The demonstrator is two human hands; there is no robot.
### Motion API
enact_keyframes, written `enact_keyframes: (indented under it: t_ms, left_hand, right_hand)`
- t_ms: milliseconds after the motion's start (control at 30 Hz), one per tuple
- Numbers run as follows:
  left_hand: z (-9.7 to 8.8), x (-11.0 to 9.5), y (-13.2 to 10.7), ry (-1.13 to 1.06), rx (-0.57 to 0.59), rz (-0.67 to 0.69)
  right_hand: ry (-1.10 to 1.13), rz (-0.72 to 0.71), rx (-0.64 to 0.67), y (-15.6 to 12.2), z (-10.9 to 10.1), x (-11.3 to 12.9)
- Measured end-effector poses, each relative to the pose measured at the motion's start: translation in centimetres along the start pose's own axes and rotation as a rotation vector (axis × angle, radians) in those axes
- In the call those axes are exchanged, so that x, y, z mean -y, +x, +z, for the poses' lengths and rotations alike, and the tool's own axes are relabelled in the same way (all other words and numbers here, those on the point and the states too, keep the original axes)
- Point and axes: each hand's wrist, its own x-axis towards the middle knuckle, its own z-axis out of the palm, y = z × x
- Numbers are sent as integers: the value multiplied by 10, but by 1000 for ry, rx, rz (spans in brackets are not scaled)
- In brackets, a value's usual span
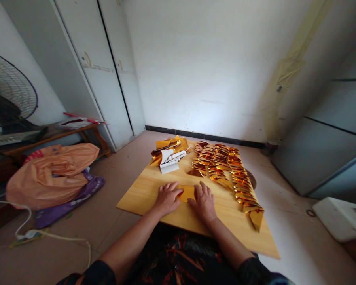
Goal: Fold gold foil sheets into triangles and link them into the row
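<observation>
- Gold foil sheet (187,194): flat on the table (142,190), lower centre of frame, between both hands.
- Key relation: sheet's long axis seems to run left-right across the frame, hand to hand; sheet ends partly covered, so not certain.
- Left hand (168,199): at sheet's left end, thumb and fingertips touching it.
- Right hand (204,201): over sheet's right end, fingers spread, thumb low on it. Neither hand clearly nearer.
- Grip: both loosely curled; can't tell from here whether either pinches the foil or just presses.
- Folded gold pieces (216,160): in rows, right of frame centre, apart from hands.
- Loose gold foil (173,145), white paper (169,167): table's far left corner, above left hand.
</observation>
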Motion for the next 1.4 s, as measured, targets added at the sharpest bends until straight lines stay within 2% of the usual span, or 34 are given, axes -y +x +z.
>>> enact_keyframes:
  t_ms: [267,467,600,733,800,900,1033,1167,1400]
  left_hand:
    - [-6,7,-1,20,56,14]
    - [-2,8,-1,14,63,4]
    - [-1,10,1,0,66,8]
    - [-1,13,1,-20,81,19]
    - [-1,14,1,-22,83,22]
    - [-2,14,0,-27,83,29]
    - [-5,11,1,-58,73,32]
    - [-5,9,6,-79,44,28]
    - [1,12,10,-113,-39,132]
  right_hand:
    - [-90,48,48,4,17,21]
    - [-95,81,76,4,19,27]
    - [-41,87,68,3,13,19]
    - [24,60,13,-1,9,-3]
    - [52,-9,-13,-3,8,-16]
    - [105,-198,-57,-6,6,-30]
    - [93,-404,-19,-7,-3,-33]
    - [18,-472,52,-3,-13,-29]
    - [-23,-568,21,7,-11,-37]
